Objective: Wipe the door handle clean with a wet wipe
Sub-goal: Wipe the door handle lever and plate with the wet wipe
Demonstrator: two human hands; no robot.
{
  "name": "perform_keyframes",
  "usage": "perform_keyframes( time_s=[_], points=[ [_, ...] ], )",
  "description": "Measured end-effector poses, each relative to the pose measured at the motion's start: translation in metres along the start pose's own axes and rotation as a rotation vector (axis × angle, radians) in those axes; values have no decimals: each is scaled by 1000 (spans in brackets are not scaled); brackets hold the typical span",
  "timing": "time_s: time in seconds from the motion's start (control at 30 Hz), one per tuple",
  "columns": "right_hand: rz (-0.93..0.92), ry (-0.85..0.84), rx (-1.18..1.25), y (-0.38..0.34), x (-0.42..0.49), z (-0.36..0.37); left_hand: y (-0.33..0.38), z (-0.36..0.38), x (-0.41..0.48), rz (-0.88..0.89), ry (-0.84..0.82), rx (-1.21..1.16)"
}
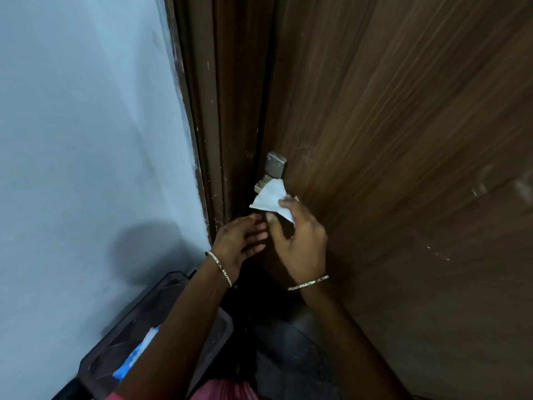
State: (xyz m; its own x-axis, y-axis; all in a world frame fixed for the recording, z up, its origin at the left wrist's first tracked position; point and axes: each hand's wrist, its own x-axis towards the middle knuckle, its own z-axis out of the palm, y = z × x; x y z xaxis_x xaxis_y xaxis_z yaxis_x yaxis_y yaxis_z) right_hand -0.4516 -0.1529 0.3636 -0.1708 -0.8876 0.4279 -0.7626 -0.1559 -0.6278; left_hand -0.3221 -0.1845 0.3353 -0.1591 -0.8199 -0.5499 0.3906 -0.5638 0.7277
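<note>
A grey metal door handle (274,166) sits on the left edge of a brown wooden door (403,140). A white wet wipe (269,197) is draped over the handle's lower part. My right hand (300,241) pinches the wipe's lower corner between thumb and fingers, just below the handle. My left hand (240,241) hovers beside it, fingers relaxed and straight, its fingertips close to the wipe and holding nothing. Each wrist wears a thin bangle.
A pale blue wall (86,140) and the dark brown door frame (219,125) stand left of the handle. Low at the left is a dark bin (121,342) with a blue-and-white pack (135,353) inside. The floor below is dark.
</note>
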Motion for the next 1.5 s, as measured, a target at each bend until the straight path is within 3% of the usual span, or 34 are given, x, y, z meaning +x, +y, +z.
perform_keyframes(
  time_s=[0.2, 0.37, 0.47, 0.6, 0.83, 1.0, 1.23, 1.5],
  points=[
    [108, 83, 139, 18, 12, -7, 12, 0, 12, -7, -13, -45],
    [241, 35, 161, 16, 27, 3, 22, 1, 19, -10, 25, -29],
    [177, 33, 46, 7, 31, 19, 24, 1, 22, -3, 75, -44],
    [-114, 62, -296, -3, 38, 39, 26, 1, 23, -11, 140, -34],
    [-302, 125, -325, 34, 14, 19, 21, 0, 22, -54, 128, -26],
    [-327, 117, -356, 44, 2, 8, 18, 3, 23, -62, 126, -18],
    [-317, 83, -548, 3, 30, 46, 15, 4, 15, -52, 169, -10],
    [-257, 55, -382, 39, 5, 9, 6, 5, 15, -36, 208, 43]
  ],
)
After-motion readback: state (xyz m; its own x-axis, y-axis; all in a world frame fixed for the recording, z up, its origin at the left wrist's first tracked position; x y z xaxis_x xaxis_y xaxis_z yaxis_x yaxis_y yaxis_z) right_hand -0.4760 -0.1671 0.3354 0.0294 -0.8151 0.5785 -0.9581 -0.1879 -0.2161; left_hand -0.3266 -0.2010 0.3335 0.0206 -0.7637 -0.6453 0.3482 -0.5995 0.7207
